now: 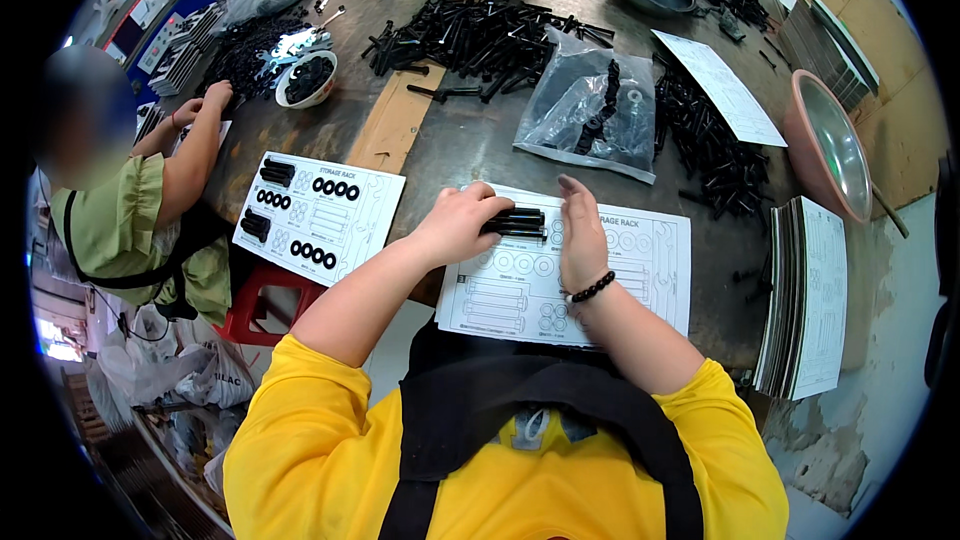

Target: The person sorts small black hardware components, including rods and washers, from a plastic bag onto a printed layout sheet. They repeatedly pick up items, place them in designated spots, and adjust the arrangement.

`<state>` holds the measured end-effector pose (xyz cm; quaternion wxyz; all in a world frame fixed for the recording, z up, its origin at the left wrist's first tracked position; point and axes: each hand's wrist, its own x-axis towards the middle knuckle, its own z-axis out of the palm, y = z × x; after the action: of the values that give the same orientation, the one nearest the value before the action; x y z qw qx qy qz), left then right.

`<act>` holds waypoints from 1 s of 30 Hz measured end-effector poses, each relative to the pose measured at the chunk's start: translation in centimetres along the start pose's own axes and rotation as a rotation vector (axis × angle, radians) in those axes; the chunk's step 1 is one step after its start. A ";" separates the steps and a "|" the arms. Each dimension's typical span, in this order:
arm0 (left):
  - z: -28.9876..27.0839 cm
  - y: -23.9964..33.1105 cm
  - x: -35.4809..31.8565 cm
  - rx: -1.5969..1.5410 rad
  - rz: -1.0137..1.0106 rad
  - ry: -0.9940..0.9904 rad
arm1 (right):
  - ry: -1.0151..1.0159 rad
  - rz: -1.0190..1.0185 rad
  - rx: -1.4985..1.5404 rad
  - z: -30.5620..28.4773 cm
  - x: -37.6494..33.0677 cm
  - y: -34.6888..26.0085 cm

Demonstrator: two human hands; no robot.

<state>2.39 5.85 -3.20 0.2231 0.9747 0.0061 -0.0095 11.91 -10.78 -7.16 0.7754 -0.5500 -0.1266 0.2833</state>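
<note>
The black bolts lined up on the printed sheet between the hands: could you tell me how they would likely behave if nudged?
The black bolts look round-shanked, so they would probably roll. They seem stiff metal, likely heavy for their size. The printed sheet beneath looks smooth, offering little grip.

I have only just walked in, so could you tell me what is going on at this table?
A person in yellow sleeves lays a row of black bolts onto a printed sheet. The left hand grips the bolts; the right hand stands flat against their ends. A second sheet to the left already carries bolts and washers. A co-worker sits at the left, and a pile of loose bolts covers the table.
</note>
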 end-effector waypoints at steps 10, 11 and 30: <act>-0.4 1.2 0.3 0.079 -0.031 -0.027 | -0.107 -0.010 0.238 -1.5 -1.8 -2.7; -0.5 1.4 0.4 0.080 -0.031 -0.030 | -0.058 -0.022 0.211 -2.3 -2.3 -3.4; -0.3 7.5 7.5 0.008 0.123 0.190 | 0.277 -0.100 -2.170 -29.1 -8.7 -11.5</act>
<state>10.05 -0.72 0.12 0.2176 0.9707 -0.0325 0.0965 23.11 -41.25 -6.14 -0.1035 -0.9616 -0.2428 -0.0748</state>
